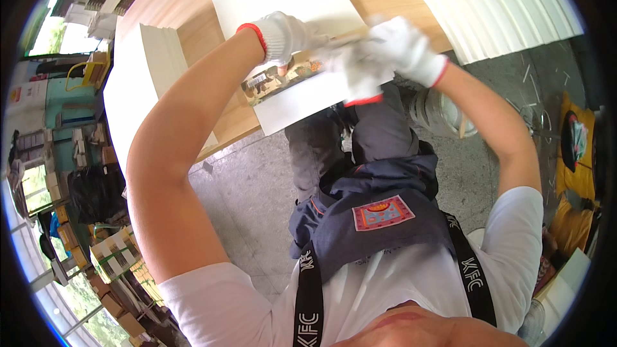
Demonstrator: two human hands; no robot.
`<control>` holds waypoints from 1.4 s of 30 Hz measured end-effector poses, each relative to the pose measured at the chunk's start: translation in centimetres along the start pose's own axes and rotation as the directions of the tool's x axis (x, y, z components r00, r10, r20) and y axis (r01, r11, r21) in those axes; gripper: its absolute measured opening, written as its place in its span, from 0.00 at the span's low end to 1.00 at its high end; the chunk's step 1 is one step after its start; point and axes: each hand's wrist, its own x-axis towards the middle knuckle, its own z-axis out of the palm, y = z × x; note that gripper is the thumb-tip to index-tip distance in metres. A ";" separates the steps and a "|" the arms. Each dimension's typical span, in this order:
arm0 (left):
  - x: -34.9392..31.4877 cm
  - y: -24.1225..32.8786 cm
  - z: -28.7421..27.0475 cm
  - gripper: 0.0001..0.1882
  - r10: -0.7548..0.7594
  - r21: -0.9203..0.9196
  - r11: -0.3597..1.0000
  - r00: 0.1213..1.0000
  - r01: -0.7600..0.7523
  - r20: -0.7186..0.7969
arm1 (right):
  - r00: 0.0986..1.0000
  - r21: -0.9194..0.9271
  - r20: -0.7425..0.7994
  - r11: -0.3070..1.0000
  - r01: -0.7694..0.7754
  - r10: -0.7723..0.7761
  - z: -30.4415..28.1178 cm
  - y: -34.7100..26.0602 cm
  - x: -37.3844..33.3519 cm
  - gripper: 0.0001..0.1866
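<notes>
My left hand [286,36], in a white knit glove with a red cuff, is over the printed brown strip [265,85] at the table's near edge. A bare fingertip touches that strip; motion smears the other fingers. To its right, my right hand [406,48] wears a matching glove and is closed on a loose white glove [360,80], whose red hem hangs down. Blur hides exactly how it is gripped. Below the strip, a plain white panel [299,104] reaches past the table edge. A large white sheet [283,0] lies beyond my hands.
The wooden table [199,42] carries stacked white sheets [144,77] at left and a ridged stack of white sheets [495,6] at right. Round whitish containers [440,112] stand on the grey floor beside my legs. Shelves and bundled cardboard [116,257] line the left side.
</notes>
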 end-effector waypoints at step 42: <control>-12.8 6.2 8.8 0.16 -0.866 -0.084 -0.488 0.469 -0.869 0.174 | 0.518 0.696 0.716 -0.541 -0.473 0.468 5.1 3.4 5.8 0.23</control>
